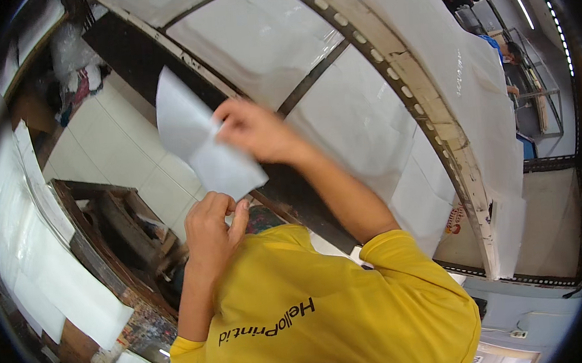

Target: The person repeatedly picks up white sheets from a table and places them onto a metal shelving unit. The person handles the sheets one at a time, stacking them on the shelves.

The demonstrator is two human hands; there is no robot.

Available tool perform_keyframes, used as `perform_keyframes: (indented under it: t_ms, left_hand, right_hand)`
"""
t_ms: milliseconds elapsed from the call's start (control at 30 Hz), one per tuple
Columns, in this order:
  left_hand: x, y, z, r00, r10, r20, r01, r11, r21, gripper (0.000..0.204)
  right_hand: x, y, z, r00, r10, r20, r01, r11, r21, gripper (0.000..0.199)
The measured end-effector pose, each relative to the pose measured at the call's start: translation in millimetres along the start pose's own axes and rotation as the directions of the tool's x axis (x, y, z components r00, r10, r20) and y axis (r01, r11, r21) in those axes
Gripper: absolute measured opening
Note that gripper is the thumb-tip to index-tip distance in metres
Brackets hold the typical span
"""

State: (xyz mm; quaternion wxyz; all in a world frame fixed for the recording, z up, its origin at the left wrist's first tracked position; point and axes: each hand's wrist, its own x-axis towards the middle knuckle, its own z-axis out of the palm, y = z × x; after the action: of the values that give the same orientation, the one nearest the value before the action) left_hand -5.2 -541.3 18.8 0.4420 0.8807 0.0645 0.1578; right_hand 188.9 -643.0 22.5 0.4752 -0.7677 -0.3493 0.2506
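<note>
A thin white sheet [221, 165], bent across its middle, hangs in front of me above the tiled floor. My left hand [211, 219] is closed at its lower edge, fingers curled with the thumb on the near side. At the sheet's right edge, near the bend, my right hand [255, 131] pinches it between thumb and fingers, slightly smeared by motion. The sheet's upper part stands up to a pointed corner, while the lower part slopes toward my left hand. Both forearms come from yellow sleeves.
A long table with a slotted metal rail [390, 53] and pale panels [360, 109] runs along my right. White sheets [61, 278] lie on a paint-stained bench at left. A wooden frame [96, 195] stands on the tiles [109, 137]. Another person [513, 52] is at far right.
</note>
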Motion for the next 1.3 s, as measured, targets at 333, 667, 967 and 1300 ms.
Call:
perform_keyframes:
  t_ms: [333, 667, 967, 1300]
  left_hand:
    - [-58.9, -115.2, 24.7, 0.902, -0.43, 0.042, 0.415, 0.888, 0.196, 0.026]
    - [-203.5, -240.7, 72.8, 0.539, -0.809, 0.234, 0.763, 0.587, 0.271, 0.027]
    - [-233.7, -261.8, 104.5, 0.45, -0.861, 0.235, 0.879, 0.474, 0.053, 0.029]
    - [-216.2, -270.6, 98.9, 0.358, -0.914, 0.193, 0.931, 0.366, 0.006, 0.031]
  right_hand:
    - [-109.9, 106.0, -293.9, 0.556, 0.29, -0.779, -0.223, 0.955, 0.196, 0.022]
    - [-247.9, 254.2, -402.2, 0.234, 0.574, -0.785, -0.494, 0.765, 0.412, 0.015]
    - [-286.2, 292.2, -426.9, 0.117, 0.499, -0.859, -0.741, 0.619, 0.259, 0.021]
    - [-278.0, 295.1, -422.3, 0.08, 0.478, -0.875, -0.878, 0.45, 0.166, 0.022]
